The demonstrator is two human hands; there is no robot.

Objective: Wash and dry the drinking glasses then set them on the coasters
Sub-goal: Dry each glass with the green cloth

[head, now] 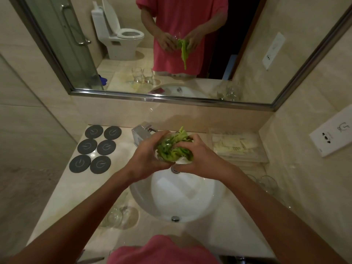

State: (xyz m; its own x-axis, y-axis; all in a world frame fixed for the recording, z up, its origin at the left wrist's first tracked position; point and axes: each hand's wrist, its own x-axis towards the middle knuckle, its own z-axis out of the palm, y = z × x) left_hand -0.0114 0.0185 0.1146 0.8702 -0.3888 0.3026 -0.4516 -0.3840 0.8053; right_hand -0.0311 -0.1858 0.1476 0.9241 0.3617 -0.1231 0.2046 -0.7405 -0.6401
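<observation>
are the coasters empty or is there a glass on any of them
Empty. All six dark coasters lie bare left of the faucet; the glass in hand is above the sink.

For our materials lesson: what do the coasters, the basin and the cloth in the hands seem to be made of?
Coasters: dark grey, matte, perhaps felt or rubber; no shine. Basin: glossy white, likely ceramic; it reflects light. Cloth: soft green fabric, crumpled in folds.

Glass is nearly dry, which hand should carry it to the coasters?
Probably the left. The left hand already grips the glass, and the coasters lie on its side of the sink. The right hand holds the green cloth and would have to cross over.
</observation>
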